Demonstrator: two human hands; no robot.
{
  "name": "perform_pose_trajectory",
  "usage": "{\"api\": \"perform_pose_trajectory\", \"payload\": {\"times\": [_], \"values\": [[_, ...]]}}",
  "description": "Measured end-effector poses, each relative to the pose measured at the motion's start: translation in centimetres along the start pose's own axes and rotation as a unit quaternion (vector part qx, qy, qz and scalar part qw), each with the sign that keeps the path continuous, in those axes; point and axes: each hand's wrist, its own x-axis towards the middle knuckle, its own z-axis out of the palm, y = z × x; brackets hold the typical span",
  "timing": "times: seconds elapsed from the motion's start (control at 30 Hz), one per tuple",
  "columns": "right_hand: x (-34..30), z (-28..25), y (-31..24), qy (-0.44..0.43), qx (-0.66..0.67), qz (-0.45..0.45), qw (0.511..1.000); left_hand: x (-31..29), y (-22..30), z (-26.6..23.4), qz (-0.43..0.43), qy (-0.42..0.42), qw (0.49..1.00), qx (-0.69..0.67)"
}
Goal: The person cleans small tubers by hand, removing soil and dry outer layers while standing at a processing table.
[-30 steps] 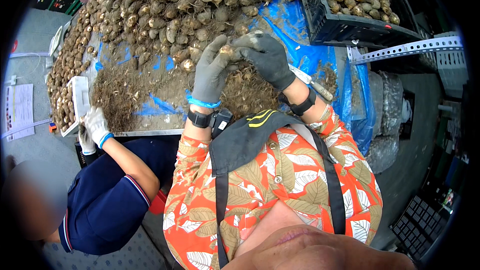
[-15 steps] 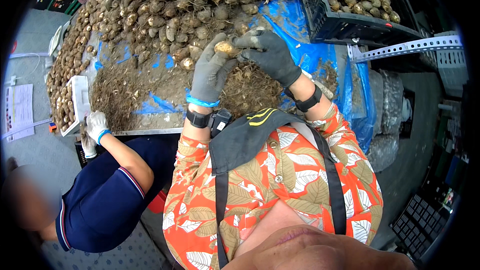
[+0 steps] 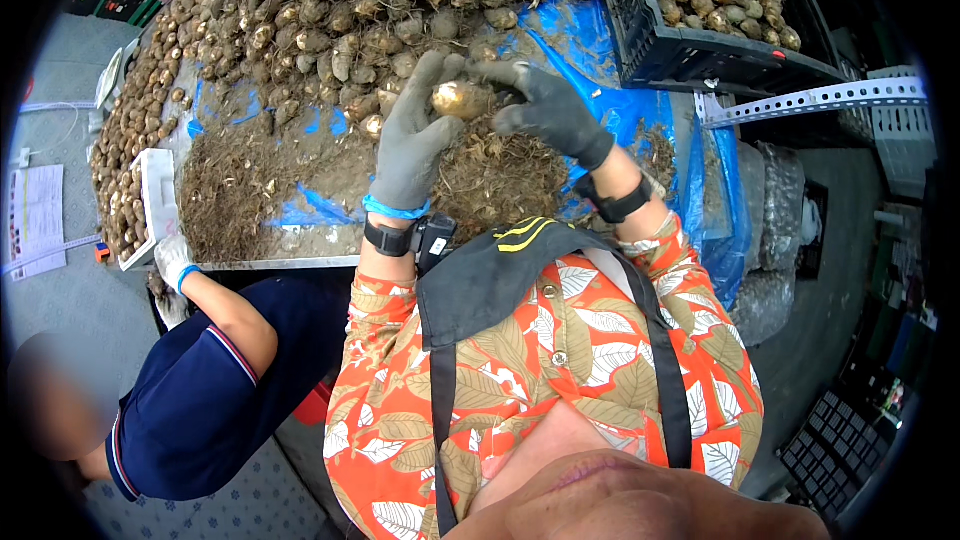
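flanking a tuber [image 3: 463, 100], left hand [image 3: 408, 140] and right hand [image 3: 560, 115] curve loosely; cannot tell if either grips.

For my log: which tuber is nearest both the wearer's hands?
The pale-ended tuber between left hand and right hand; other tubers lie piled, spread or crated.

No legible words or numbers; print on the white sheet [image 3: 38, 215] too small and blurred.
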Motion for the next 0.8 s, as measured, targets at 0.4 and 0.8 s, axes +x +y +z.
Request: {"api": "perform_pose_trajectory", "payload": {"times": [0.4,0.8], "values": [[1.6,0.9,4.3,0.067,-0.019,-0.016,0.997,-0.6,-0.2,-1.1,-0.01,-0.002,0.998,0.065],[3.0,1.2,7.4,-0.104,-0.293,0.058,0.949,-0.7,-0.4,-2.3,-0.065,0.01,0.992,0.106]]}}
